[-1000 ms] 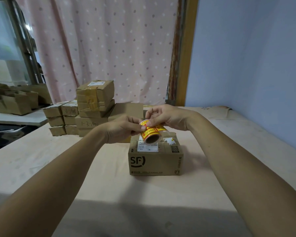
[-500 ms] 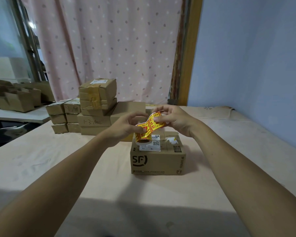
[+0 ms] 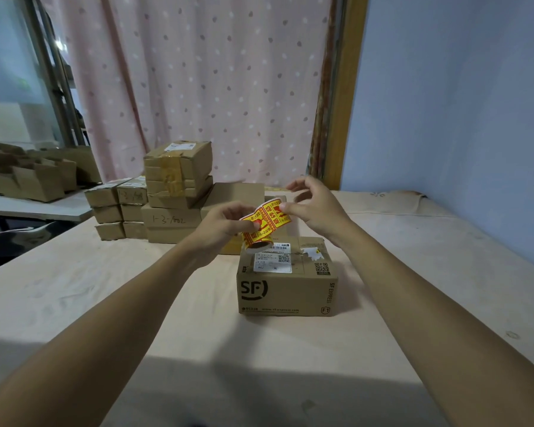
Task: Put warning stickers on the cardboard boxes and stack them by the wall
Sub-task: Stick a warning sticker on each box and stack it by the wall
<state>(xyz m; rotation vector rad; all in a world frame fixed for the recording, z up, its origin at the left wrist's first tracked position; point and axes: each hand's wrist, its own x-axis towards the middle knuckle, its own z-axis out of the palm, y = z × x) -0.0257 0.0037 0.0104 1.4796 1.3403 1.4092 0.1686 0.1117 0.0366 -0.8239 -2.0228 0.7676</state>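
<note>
Your left hand (image 3: 218, 226) grips the sticker roll (image 3: 257, 243), fingers curled round it, with the roll's open cardboard core facing you just below your fingertips. A red-and-yellow sticker strip (image 3: 270, 214) runs from the roll up and across to your right hand (image 3: 316, 209). There your thumb and a finger pinch its free end, while the other fingers are lifted and spread. The two hands are close together, and the strip fills the short gap between them.

The SF box (image 3: 285, 291) sits on the table (image 3: 105, 288) directly beneath both hands and slightly nearer to you. Neither hand touches it. Its white shipping label (image 3: 272, 262) lies on the top face just under the roll, and no red-and-yellow sticker is visible on the box.

Beyond your left hand, the stacked boxes (image 3: 174, 192) stand in a group at the far side of the table, in front of the dotted curtain (image 3: 198, 87). The blue wall (image 3: 460, 118) runs along the table well out past your right hand. Far off past your left forearm, more cartons (image 3: 28, 177) rest on a separate surface.
</note>
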